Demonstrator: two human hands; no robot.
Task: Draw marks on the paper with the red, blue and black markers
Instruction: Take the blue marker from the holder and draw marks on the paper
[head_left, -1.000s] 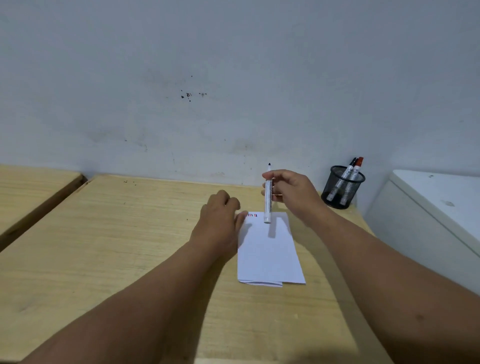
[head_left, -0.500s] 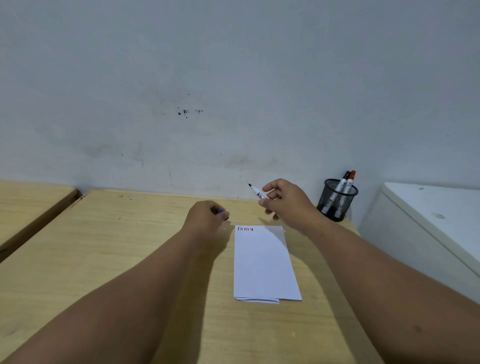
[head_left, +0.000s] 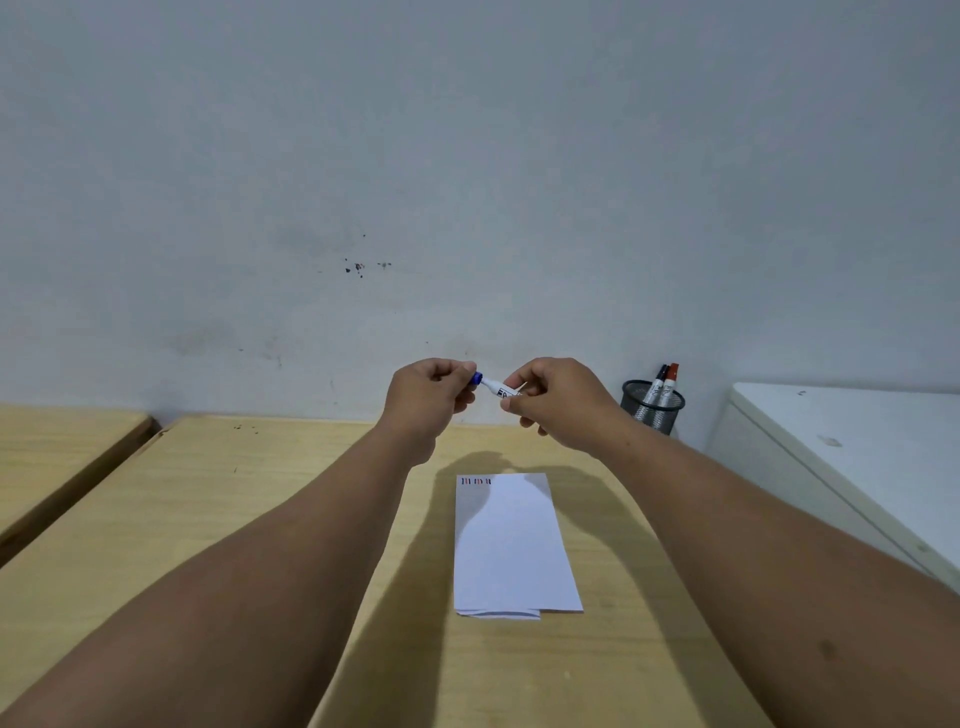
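Observation:
A folded white paper (head_left: 511, 545) lies on the wooden table (head_left: 218, 519), with a short row of red, blue and black marks (head_left: 475, 481) in its top left corner. Both hands are raised above the table beyond the paper. My right hand (head_left: 558, 402) grips the white barrel of the blue marker (head_left: 496, 388). My left hand (head_left: 428, 397) pinches the blue cap (head_left: 475, 378) at the marker's tip end; the tip itself is hidden. The black marker (head_left: 658, 382) and red marker (head_left: 671, 379) stand in a black mesh cup (head_left: 652, 408) at the back right.
A grey-white wall rises right behind the table. A white cabinet top (head_left: 857, 441) sits to the right of the table, close to the mesh cup. A second wooden surface (head_left: 57, 447) lies at the left, separated by a gap.
Both hands have risen off the table and come together. The marker went from upright over the paper to lying sideways, and the cap in my left hand now meets its tip.

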